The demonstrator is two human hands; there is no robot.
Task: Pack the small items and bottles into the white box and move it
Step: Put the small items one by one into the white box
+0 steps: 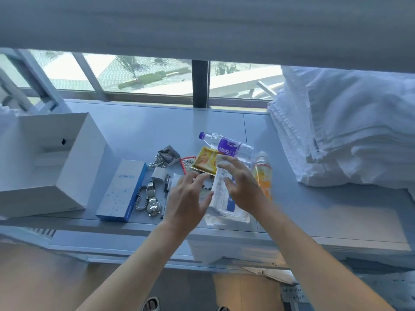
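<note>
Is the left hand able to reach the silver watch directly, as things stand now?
Probably yes. The left hand, open, hovers just right of the silver watch, which lies uncovered on the sill between the blue Anker box and a pen. Nothing lies over it; only the chain bracelet crowds its left side.

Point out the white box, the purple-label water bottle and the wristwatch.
white box [74, 162]: head view, on its right outer wall.
purple-label water bottle [228, 146]: head view, on the label.
wristwatch [153, 206]: head view, on the watch face.
</note>
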